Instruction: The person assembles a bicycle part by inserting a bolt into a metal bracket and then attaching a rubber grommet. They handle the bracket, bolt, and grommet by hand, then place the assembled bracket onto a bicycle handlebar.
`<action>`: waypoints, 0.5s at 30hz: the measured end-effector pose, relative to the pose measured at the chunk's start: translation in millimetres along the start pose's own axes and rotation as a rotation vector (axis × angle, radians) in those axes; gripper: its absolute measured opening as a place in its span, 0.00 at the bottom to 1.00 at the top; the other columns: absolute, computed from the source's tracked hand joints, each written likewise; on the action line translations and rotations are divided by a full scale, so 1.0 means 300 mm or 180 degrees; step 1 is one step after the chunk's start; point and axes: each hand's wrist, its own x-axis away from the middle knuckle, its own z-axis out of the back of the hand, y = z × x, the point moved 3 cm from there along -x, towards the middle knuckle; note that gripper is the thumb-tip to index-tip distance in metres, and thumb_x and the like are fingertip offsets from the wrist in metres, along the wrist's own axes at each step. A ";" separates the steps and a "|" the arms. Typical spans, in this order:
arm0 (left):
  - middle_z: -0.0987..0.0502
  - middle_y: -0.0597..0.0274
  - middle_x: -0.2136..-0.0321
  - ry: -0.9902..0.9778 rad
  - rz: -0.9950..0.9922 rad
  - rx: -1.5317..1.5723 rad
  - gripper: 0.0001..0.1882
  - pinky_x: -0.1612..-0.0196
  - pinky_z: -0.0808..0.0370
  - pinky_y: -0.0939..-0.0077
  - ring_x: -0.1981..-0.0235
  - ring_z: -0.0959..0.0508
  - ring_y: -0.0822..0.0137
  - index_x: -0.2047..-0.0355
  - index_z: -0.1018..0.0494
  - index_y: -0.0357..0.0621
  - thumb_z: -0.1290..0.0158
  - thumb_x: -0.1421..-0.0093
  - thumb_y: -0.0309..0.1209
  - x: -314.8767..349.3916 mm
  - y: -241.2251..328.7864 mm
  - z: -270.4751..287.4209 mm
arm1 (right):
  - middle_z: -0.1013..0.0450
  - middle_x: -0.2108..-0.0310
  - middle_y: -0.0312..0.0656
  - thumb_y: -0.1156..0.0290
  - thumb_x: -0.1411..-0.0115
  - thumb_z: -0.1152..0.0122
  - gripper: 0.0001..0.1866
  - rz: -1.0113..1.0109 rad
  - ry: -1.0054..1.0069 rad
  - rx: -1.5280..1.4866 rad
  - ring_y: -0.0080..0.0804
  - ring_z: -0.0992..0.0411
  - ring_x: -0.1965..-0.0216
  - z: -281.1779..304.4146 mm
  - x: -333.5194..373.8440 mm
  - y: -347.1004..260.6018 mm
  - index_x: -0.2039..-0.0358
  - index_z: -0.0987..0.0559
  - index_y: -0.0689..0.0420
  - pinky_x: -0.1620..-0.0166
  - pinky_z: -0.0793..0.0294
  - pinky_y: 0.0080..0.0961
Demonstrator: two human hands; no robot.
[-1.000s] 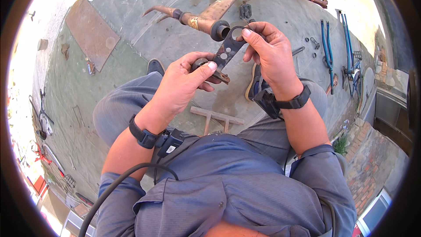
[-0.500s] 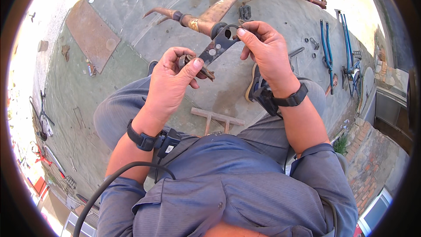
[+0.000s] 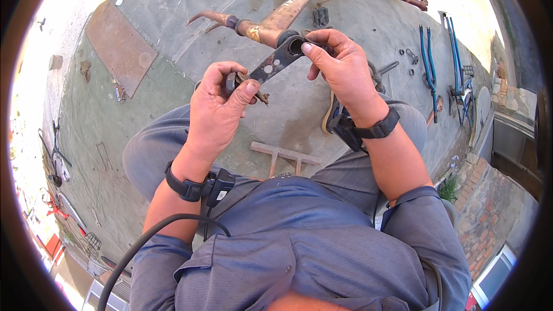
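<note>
Between my two hands is a flat dark metal bracket with a round hole at its upper right end and pale round spots on its face. My left hand is closed, thumb on top, around the lower left end, where a rusty jagged piece and a dark round part also show. My right hand pinches the holed end, its thumb beside the hole; the fingers behind are partly hidden. Just beyond the bracket lies a rusty brown bicycle frame with its fork toward the left.
Blue forks lie on the concrete at the right. A black pedal is near the frame. Between my legs stands a small wooden piece. A brown board lies at the far left, with pliers beside it.
The bracket has shifted slightly left and tilted, its holed end turning more toward me. Both hands moved with it, still gripping. My right thumb now sits beside the hole.
</note>
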 end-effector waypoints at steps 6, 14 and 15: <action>0.29 0.73 0.72 0.0074 -0.0111 -0.0038 0.18 0.72 0.36 0.88 0.74 0.34 0.83 0.54 0.30 0.41 0.36 0.39 0.31 0.001 -0.002 -0.002 | 0.23 0.65 0.38 0.74 0.37 0.38 0.09 -0.0060 -0.0029 0.0038 0.20 0.28 0.77 -0.002 -0.006 0.000 0.57 0.22 0.64 0.72 0.27 0.18; 0.29 0.73 0.73 0.0111 -0.0100 -0.0166 0.18 0.71 0.36 0.88 0.74 0.34 0.83 0.55 0.30 0.40 0.36 0.39 0.31 0.001 0.006 -0.005 | 0.23 0.66 0.36 0.69 0.35 0.38 0.12 -0.0149 -0.0111 -0.0172 0.18 0.26 0.76 0.006 -0.013 0.013 0.54 0.22 0.60 0.80 0.40 0.11; 0.29 0.73 0.73 0.0123 -0.0076 -0.0177 0.18 0.71 0.35 0.88 0.74 0.34 0.83 0.55 0.30 0.40 0.36 0.39 0.31 0.001 0.007 -0.003 | 0.23 0.66 0.36 0.69 0.35 0.38 0.12 -0.0146 -0.0102 -0.0177 0.18 0.26 0.76 0.005 -0.015 0.015 0.54 0.23 0.60 0.80 0.40 0.11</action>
